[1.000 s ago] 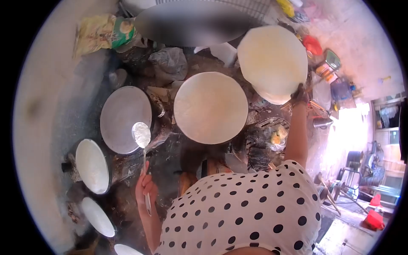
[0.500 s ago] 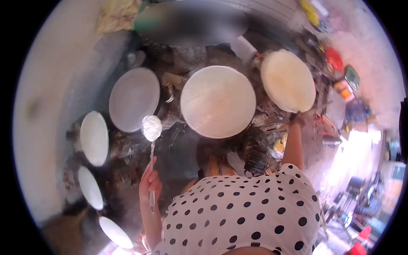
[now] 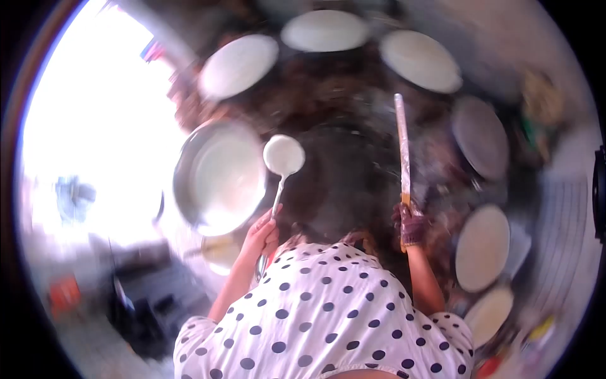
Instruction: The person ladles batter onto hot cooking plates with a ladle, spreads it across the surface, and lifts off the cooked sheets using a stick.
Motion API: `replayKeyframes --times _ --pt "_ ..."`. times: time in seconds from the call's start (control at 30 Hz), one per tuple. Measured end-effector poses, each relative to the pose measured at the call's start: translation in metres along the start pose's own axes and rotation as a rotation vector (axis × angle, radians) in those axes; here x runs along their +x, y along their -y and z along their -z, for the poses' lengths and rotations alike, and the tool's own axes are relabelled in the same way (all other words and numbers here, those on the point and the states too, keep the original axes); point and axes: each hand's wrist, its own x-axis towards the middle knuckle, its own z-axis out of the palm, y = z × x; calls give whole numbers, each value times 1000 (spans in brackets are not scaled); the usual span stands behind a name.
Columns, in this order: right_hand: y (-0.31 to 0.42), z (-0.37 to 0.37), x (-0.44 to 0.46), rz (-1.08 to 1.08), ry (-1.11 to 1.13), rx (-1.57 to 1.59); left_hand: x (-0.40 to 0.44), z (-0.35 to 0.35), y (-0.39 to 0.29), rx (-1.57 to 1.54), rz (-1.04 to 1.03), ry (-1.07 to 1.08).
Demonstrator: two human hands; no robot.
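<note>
My left hand (image 3: 260,235) is closed round the handle of a metal ladle (image 3: 278,187), whose round bowl holds white batter (image 3: 284,155). Just left of the ladle stands a wide metal basin (image 3: 182,180) with pale liquid in it. In a dark glove, my right hand (image 3: 411,224) grips the wooden handle of a long flat spatula (image 3: 403,142). Its narrow blade is smeared with white and points away from me. Nearest to the blade's tip is a round pan topped with a pale layer (image 3: 421,61).
Several more round pans curve around me, among them a pale one at the back (image 3: 325,30), a greyish one (image 3: 481,138) and a cream one (image 3: 483,247). Dark, sooty ground (image 3: 334,170) lies between them. Bright light floods the left side, and a red object (image 3: 65,294) is low there.
The view has swung to the left, bringing the basin in. My right hand has come away from a pan's edge and now shows the spatula. The ladle stays in my left hand.
</note>
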Motion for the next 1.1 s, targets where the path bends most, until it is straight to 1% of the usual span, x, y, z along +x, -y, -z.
replayKeyframes --times 0.03,0.07,0.1,0.13,0.17,0.2,0.23,0.27,0.3,0.33,0.4,0.43,0.47,0.5,0.53,0.57,0.6,0.63,0.67,0.73,0.77,0.8,0.83,0.87,0.9,0.93,0.97,1.0,1.03,1.07,1.1 --pt "3 -37 -1 19 126 -126 -15 28 -7 194 -80 -186" --pt "8 -80 -1 17 226 -186 -31 57 -14 375 -123 -384" --pt "10 -121 -4 32 330 -306 -31 96 -13 279 -135 -431" --pt "10 -160 -12 45 422 -419 -34 120 -23 266 -113 -488" --pt "18 -209 -16 -55 506 -452 -24 169 -19 118 -157 -471" --pt "39 -242 -42 -99 578 -487 -33 179 -29 -12 -108 -491" --pt "38 -279 -50 -127 679 -576 -15 243 -14 -65 -38 -553" --pt "38 -310 -53 -93 804 -724 -13 275 -11 -131 -38 -519" --pt "9 -337 -43 215 926 -934 -7 305 -7 -158 -8 -531" --pt "-19 -365 -33 565 969 -1122 1 334 0 -188 19 -539" --pt "14 -423 -59 413 1004 -1473 19 387 18 -89 68 -529" --pt "-2 -434 -50 414 1024 -1487 29 389 23 -82 126 -625" --pt "-23 -450 -44 350 1026 -1657 37 408 31 -86 96 -597" --pt "-37 -461 -42 280 1019 -1832 42 414 32 45 130 -641" --pt "-37 -466 -46 274 1028 -1852 49 417 32 179 164 -681" --pt "-36 -466 -51 287 1153 -1781 51 421 30 165 170 -681" --pt "-35 -463 -55 295 1273 -1705 54 424 33 238 173 -688" --pt "-66 -445 -41 383 1145 -1482 59 425 35 310 173 -692" --pt "-78 -441 -39 378 1150 -1497 60 422 33 295 177 -689" --pt "-95 -429 -38 252 1054 -1621 62 412 27 464 145 -687" --pt "-102 -418 -38 258 1149 -1368 67 411 28 466 148 -684" --pt "-104 -415 -43 252 1148 -1367 73 410 33 302 140 -652" --pt "-108 -412 -50 136 1030 -1290 78 407 41 139 135 -618" --pt "-111 -409 -57 27 909 -1210 86 400 48 141 139 -615" --pt "-132 -404 -60 104 919 -1319 94 391 52 -120 140 -592" --pt "-133 -405 -73 111 987 -1133 97 381 47 -371 134 -561" --pt "-128 -400 -82 -235 936 -948 98 373 41 -355 129 -557" --pt "-80 -410 -113 -570 866 -745 89 353 29 -519 56 -526" --pt "-63 -408 -125 -561 861 -730 77 334 14 -679 -22 -489" --pt "-47 -409 -134 -548 842 -603 62 317 -8 -658 -36 -479" --pt "-33 -410 -140 -529 829 -475 43 299 -33 -544 -133 -482"
